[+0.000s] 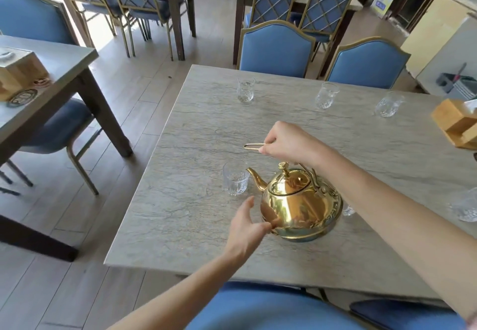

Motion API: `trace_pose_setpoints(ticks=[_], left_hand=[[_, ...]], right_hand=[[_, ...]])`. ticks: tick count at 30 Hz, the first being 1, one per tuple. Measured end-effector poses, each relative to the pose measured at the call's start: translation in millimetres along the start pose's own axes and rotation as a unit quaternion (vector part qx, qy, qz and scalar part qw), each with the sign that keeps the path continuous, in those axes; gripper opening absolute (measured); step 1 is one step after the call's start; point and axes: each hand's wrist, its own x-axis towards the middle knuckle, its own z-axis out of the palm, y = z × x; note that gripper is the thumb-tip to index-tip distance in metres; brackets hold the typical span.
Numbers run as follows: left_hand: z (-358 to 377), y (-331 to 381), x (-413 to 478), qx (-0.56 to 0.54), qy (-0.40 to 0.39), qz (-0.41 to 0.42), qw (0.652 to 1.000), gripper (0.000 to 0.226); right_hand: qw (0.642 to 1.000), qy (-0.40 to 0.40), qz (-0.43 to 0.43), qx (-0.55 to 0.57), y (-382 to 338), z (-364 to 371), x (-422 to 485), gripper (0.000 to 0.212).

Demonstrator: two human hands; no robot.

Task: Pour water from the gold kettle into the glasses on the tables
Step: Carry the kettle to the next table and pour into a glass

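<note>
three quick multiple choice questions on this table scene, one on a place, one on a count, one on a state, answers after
1. Where does the spout of the kettle point?
A) at the nearest glass
B) at the wooden box
C) back at the person

2. How many far glasses stand along the far side of the table?
A) one
B) three
C) six

3. What is the right hand doing?
A) lying flat on the table
B) holding a glass
C) gripping the kettle's handle

Answers: 1 A, the spout tip sits right beside that glass. 2 B, three stand in a row before the blue chairs. 3 C, its fingers curl round the handle.
</note>
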Motion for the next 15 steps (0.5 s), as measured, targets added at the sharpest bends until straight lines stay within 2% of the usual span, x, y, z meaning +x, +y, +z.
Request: trace_pose_setpoints(ticks=[2, 5, 6, 7, 12, 15], left_hand=[[4, 4, -5, -0.029, -0.037, 0.011, 0.999, 0.030], [9, 7, -8, -0.052, -0.035, 0.006, 0.998, 0.021], [11, 7, -10, -0.059, -0.038, 0.010, 0.997, 0.020], [12, 8, -11, -0.067, -0.039, 0.012, 0.997, 0.019], [13, 11, -12, -0.092, -0.059, 0.033, 0.993, 0.058], [16, 15, -12, -0.090, -0.040, 0.030, 0.995, 0.058]], right_hand=[[1.000, -0.002, -0.003, -0.006, -3, 0, 1, 0.043], [1.000, -0.005, 0.001, -0.020, -8, 0, 3, 0.033], [1.000, -0.009, 0.003, -0.024, -10, -1, 4, 0.043], [0.999, -0.011, 0.003, -0.034, -12, -2, 6, 0.042], [0.998, -0.017, -0.004, -0.060, -25, -8, 9, 0.039], [0.997, -0.023, -0.011, -0.068, -30, -12, 9, 0.041]])
